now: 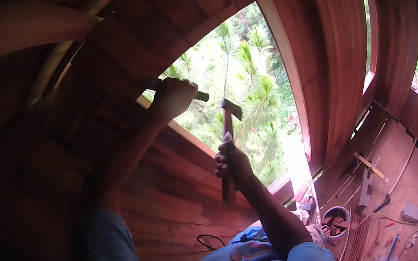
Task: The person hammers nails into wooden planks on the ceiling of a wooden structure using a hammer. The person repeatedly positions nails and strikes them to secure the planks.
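Note:
My left hand (175,95) is raised by the wooden wall at the window's left side, its fingers wrapped round a dark-handled chisel (202,96). The chisel lies about level; its far end points left into shadow against the boards, so I cannot tell whether it touches. Lower and to the right, my right hand (234,163) grips a hammer (232,110) by its wooden handle. The hammer stands nearly upright, with its metal head just right of the chisel's butt end and a small gap between them.
Dark red boards surround the window frame (287,50), with trees outside. On the floor at right are a bucket (335,222) of wood scraps, wood strips (358,239), a grey block (411,212), a cord (389,215) and several tools. My feet show near the bucket.

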A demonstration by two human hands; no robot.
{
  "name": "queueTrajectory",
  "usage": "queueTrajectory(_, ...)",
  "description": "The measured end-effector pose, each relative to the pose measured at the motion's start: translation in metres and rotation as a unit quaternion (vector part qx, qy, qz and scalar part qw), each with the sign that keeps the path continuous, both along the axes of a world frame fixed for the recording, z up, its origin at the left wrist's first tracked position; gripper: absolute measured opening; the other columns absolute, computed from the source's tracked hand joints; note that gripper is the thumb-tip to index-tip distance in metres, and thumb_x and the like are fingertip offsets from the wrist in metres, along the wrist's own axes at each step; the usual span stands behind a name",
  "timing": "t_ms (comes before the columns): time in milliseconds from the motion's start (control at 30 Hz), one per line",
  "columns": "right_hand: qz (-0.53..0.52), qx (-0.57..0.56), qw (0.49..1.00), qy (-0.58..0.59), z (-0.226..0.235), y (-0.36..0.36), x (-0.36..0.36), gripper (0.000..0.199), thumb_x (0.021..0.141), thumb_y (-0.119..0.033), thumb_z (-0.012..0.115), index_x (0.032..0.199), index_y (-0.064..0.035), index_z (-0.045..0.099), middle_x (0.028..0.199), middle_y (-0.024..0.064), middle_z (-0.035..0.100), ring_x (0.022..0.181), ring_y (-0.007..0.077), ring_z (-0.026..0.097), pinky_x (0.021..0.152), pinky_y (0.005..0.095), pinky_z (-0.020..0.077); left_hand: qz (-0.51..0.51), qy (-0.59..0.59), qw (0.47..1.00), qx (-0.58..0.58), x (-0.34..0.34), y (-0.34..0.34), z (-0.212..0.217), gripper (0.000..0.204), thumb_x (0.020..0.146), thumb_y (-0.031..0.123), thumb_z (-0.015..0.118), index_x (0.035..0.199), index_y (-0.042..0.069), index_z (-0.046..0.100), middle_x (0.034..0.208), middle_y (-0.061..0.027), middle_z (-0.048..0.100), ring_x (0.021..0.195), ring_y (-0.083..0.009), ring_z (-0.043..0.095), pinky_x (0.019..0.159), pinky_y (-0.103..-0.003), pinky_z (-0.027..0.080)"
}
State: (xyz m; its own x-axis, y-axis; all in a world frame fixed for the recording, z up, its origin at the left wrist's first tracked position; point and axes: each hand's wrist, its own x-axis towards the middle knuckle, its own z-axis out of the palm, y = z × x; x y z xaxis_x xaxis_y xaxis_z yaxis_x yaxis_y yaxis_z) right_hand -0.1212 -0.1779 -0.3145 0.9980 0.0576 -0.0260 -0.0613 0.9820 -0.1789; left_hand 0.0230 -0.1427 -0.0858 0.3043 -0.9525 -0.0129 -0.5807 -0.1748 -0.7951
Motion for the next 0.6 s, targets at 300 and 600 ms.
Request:
queueTrajectory(300,0.039,-0.076,0.995,-0.047,0.031,-0.007,-0.01,0.021,0.099,-0.039,0.05,0.094,-0.0186,0.048,0.069,-0.0032,0.046,0.052,0.0104,0.044,0.049,0.0297,0.0408,-0.008,0.01,1.0,-0.022,-0.002,0.003,0.002,0.005,0.079,0.006,0.063,0.082,0.009,0.065,0.075,-0.0109,0.068,0.073,-0.0277,0.07,0.063,-0.042,0.055)
queueTrajectory(600,-0.003,0.045,0.998,-0.031,0.026,0.003,-0.005,0.026,0.1,-0.042,0.051,0.09,-0.0182,0.047,0.068,-0.0037,0.043,0.051,0.0081,0.042,0.05,0.0272,0.04,-0.011,0.03,0.999,-0.029,-0.007,0.004,0.001,0.005,0.079,0.004,0.062,0.08,0.009,0.065,0.075,-0.0111,0.067,0.073,-0.0283,0.07,0.064,-0.042,0.055)
